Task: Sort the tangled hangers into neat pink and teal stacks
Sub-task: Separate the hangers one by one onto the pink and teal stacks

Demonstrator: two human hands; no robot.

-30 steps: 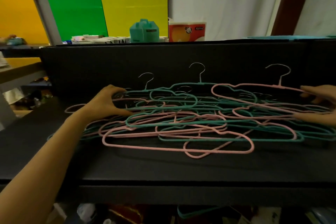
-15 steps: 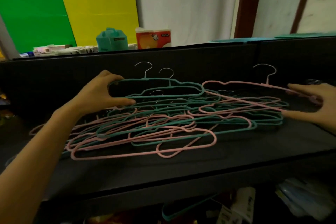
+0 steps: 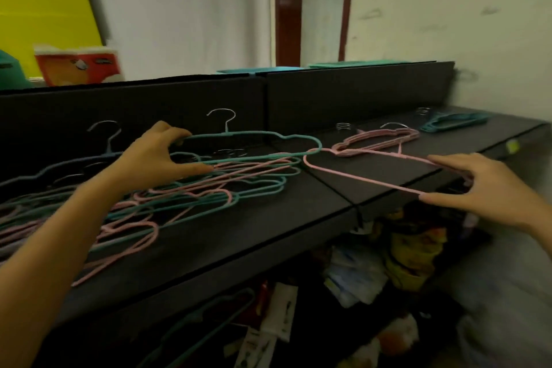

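Note:
A tangled pile of pink and teal hangers (image 3: pixel 179 197) lies on the black table (image 3: pixel 337 176) at the left. My left hand (image 3: pixel 155 155) grips a teal hanger (image 3: pixel 254 136) at the top of the pile, thumb under its lower bar. My right hand (image 3: pixel 475 188) holds a pink hanger (image 3: pixel 358 178) by its right end, lifted clear to the right of the pile. Behind it lies a neat pink stack (image 3: pixel 379 140). A teal stack (image 3: pixel 454 122) lies at the far right of the table.
A black upright panel (image 3: pixel 358 92) runs along the table's back. An orange box (image 3: pixel 79 67) stands behind it at the left. Clutter and a teal hanger (image 3: pixel 209 326) lie on the floor under the table. A pale wall (image 3: pixel 478 24) closes the right side.
The view has swung right, bringing the two sorted stacks into sight. My right hand has drawn the pink hanger rightward out of the pile. My left hand stays on the teal hanger.

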